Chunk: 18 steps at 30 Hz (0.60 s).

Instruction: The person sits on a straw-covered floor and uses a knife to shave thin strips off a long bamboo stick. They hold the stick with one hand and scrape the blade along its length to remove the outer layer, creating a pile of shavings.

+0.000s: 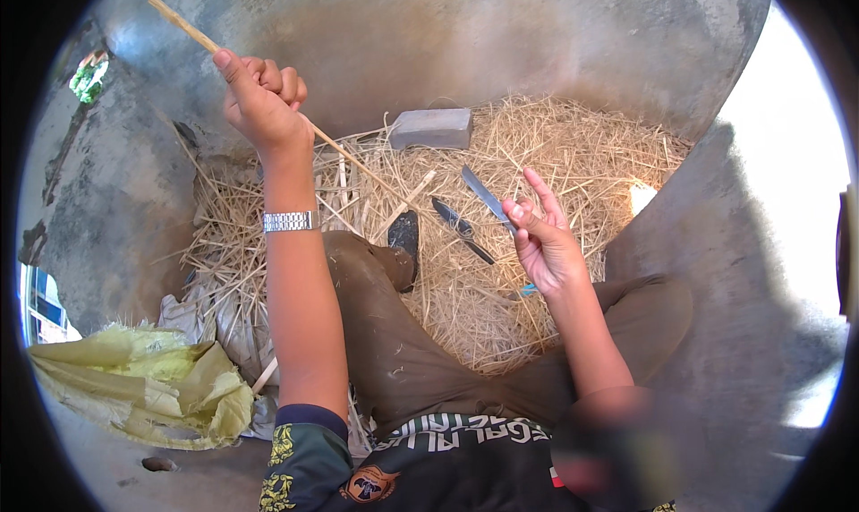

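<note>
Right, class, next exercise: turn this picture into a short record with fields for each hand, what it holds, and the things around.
Left hand: the left hand grips a long, thin, tan wood-like strip, its end pointing upper left
Right hand: the right hand pinches a grey, flat-bladed knife, blade pointing upper left; its handle is hidden
Left wrist: silver metal-link watch
Lying on straw: slim black knife; grey rectangular block
Ground cover: loose golden straw
Lower left: torn yellow sack
</note>
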{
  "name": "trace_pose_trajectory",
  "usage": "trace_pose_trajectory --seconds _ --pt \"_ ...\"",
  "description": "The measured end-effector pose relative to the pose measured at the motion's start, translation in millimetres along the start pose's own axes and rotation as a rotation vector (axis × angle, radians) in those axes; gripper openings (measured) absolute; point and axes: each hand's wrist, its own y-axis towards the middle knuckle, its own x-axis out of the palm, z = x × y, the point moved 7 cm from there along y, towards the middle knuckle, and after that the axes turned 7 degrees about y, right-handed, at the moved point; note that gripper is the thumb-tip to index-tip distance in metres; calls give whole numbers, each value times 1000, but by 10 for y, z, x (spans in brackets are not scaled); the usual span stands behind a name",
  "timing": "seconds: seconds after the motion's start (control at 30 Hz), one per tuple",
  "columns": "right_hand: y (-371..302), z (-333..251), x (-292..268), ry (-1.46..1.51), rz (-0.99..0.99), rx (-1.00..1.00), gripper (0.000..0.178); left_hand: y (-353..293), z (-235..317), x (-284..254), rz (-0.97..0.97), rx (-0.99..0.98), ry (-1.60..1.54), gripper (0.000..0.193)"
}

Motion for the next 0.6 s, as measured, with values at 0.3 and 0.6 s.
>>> trace_pose_trajectory --seconds 0.3,0.6 --pt "-109 -1 32 201 92 72 45 -56 -26 348 -67 -6 -8 56" --pt "-192 -62 119 194 56 74 41 -163 -20 626 -99 21 -27 61"
